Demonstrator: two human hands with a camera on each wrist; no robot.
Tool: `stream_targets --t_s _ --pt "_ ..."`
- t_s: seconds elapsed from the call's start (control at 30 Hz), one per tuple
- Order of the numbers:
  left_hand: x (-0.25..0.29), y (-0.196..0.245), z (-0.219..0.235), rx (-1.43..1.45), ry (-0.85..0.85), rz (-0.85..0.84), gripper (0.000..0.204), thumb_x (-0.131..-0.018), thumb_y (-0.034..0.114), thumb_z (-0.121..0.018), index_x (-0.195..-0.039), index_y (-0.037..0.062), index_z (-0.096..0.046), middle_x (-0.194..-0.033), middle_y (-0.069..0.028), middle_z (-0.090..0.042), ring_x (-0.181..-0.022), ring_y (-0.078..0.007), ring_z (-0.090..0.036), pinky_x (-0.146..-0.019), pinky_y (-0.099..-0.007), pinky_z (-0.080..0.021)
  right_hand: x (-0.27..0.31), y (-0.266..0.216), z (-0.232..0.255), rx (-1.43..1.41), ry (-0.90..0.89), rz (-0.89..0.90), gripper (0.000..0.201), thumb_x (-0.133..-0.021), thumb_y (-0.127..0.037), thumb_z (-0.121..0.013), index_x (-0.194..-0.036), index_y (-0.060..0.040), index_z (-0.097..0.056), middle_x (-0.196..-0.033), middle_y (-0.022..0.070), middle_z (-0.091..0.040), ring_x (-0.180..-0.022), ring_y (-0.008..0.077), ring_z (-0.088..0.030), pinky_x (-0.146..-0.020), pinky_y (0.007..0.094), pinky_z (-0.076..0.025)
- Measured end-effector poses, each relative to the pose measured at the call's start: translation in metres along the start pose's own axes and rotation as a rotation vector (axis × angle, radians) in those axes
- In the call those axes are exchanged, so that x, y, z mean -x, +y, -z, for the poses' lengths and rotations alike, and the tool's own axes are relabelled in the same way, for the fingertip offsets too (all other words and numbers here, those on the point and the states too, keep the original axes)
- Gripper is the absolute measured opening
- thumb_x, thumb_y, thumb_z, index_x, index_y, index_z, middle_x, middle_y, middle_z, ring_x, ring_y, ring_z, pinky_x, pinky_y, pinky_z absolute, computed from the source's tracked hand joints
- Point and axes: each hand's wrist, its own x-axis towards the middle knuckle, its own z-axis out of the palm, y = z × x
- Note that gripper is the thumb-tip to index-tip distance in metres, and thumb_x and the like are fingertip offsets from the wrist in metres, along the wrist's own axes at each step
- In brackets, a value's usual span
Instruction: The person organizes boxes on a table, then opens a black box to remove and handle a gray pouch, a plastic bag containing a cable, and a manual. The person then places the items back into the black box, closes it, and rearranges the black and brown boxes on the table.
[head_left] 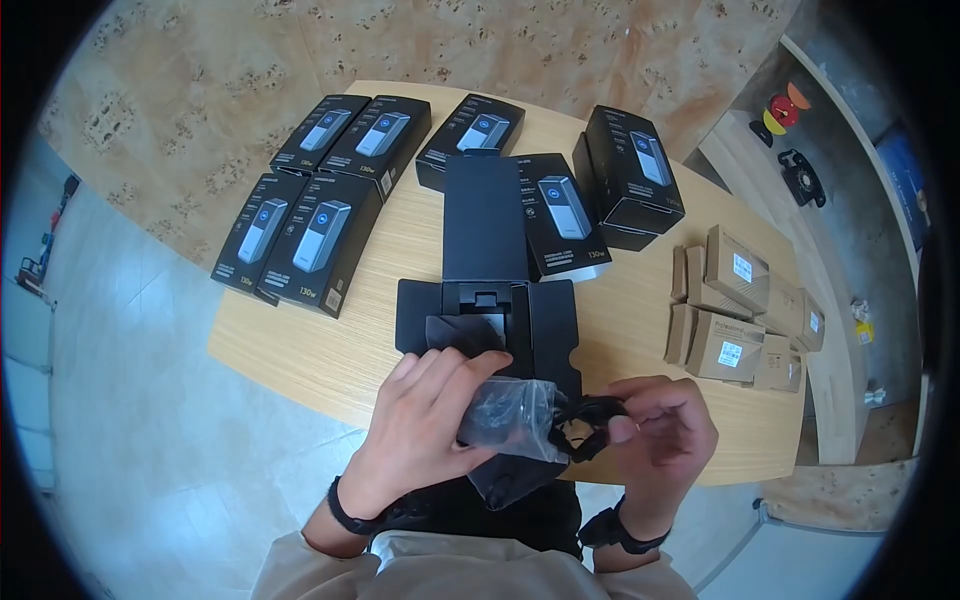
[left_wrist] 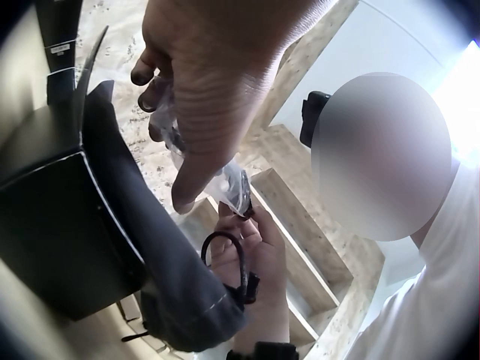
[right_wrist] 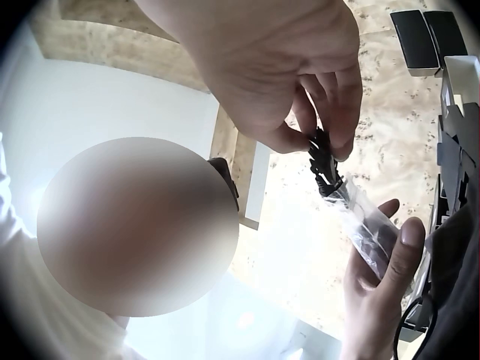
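Observation:
My left hand [head_left: 425,410] grips a clear zip bag [head_left: 510,418] by its side, with the bag's mouth turned right. At that mouth my right hand [head_left: 668,428] pinches a coiled black cable [right_wrist: 324,161] between thumb and fingers. One end of the cable overlaps the bag's opening in the right wrist view. Behind and below the hands stands an opened black box [head_left: 485,235], its lid flap raised and side flaps spread. A dark fabric pouch [left_wrist: 165,232] with a drawstring lies against the box, partly hidden by my left hand.
Several black printed boxes [head_left: 325,240] stand at the table's left, and more [head_left: 640,165] stand along its back. Brown cardboard boxes [head_left: 735,345] are stacked at the right. Beyond the table's right edge is a shelf [head_left: 760,190] holding a black telephone [head_left: 801,178].

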Motion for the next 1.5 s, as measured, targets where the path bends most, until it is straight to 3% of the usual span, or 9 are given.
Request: stream_targets --t_s 0.2,0.53,0.77,1.03,1.23,1.5 --pt "-0.001 0.000 -0.001 -0.021 0.009 -0.037 0.071 -0.068 0.029 -0.094 -0.130 0.0085 -0.067 -0.095 -0.0066 -0.059 -0.084 -0.0261 -0.060 -0.073 -0.0372 -0.043 -0.004 -0.001 -0.007 0.121 -0.037 0.047 0.025 -0.084 0.014 -0.076 -0.103 0.0041 -0.063 -0.099 0.0194 -0.075 -0.088 0.0218 -0.076 -0.074 0.0279 -0.060" --pt "0.000 0.002 -0.005 0.008 -0.003 -0.017 0.071 -0.063 0.023 -0.092 -0.127 0.0070 -0.065 -0.097 -0.0088 -0.064 -0.086 -0.0309 -0.062 -0.077 -0.0398 -0.045 -0.008 -0.003 -0.016 0.224 -0.079 0.060 0.020 -0.083 0.004 -0.082 -0.098 0.0007 -0.069 -0.100 0.0138 -0.080 -0.074 0.0104 -0.069 -0.068 0.0231 -0.055" --pt "0.000 0.003 -0.006 0.032 0.006 -0.011 0.071 -0.062 0.023 -0.091 -0.126 0.0071 -0.065 -0.099 -0.0089 -0.065 -0.087 -0.0313 -0.062 -0.078 -0.0401 -0.045 -0.015 -0.005 -0.020 0.238 -0.084 0.092 0.019 -0.082 0.002 -0.084 -0.096 -0.0013 -0.072 -0.101 0.0129 -0.077 -0.078 0.0145 -0.070 -0.069 0.0254 -0.055" --pt "-0.001 0.005 -0.007 0.043 0.003 -0.013 0.072 -0.062 0.025 -0.091 -0.127 0.0083 -0.066 -0.098 -0.0086 -0.065 -0.087 -0.0310 -0.062 -0.077 -0.0402 -0.044 -0.014 0.000 -0.021 0.178 -0.085 0.015 0.017 -0.081 -0.002 -0.086 -0.093 -0.0005 -0.074 -0.122 0.0160 -0.068 -0.102 0.0239 -0.069 -0.087 0.0340 -0.057" --pt "-0.002 0.006 -0.008 0.042 -0.008 -0.046 0.076 -0.063 0.028 -0.094 -0.130 0.0079 -0.065 -0.098 -0.0088 -0.059 -0.087 -0.0290 -0.061 -0.074 -0.0387 -0.042 -0.014 0.004 -0.025 0.115 -0.006 0.036 0.017 -0.081 -0.002 -0.086 -0.094 -0.0003 -0.074 -0.124 0.0162 -0.067 -0.105 0.0258 -0.068 -0.092 0.0371 -0.055" --pt "0.000 0.004 -0.010 0.051 0.017 -0.046 0.075 -0.060 0.028 -0.094 -0.125 0.0082 -0.065 -0.099 -0.0084 -0.059 -0.088 -0.0292 -0.061 -0.076 -0.0388 -0.041 -0.014 0.002 -0.028 0.086 -0.109 -0.052 0.014 -0.085 -0.001 -0.083 -0.096 0.0001 -0.073 -0.119 0.0167 -0.071 -0.097 0.0204 -0.072 -0.083 0.0315 -0.058"
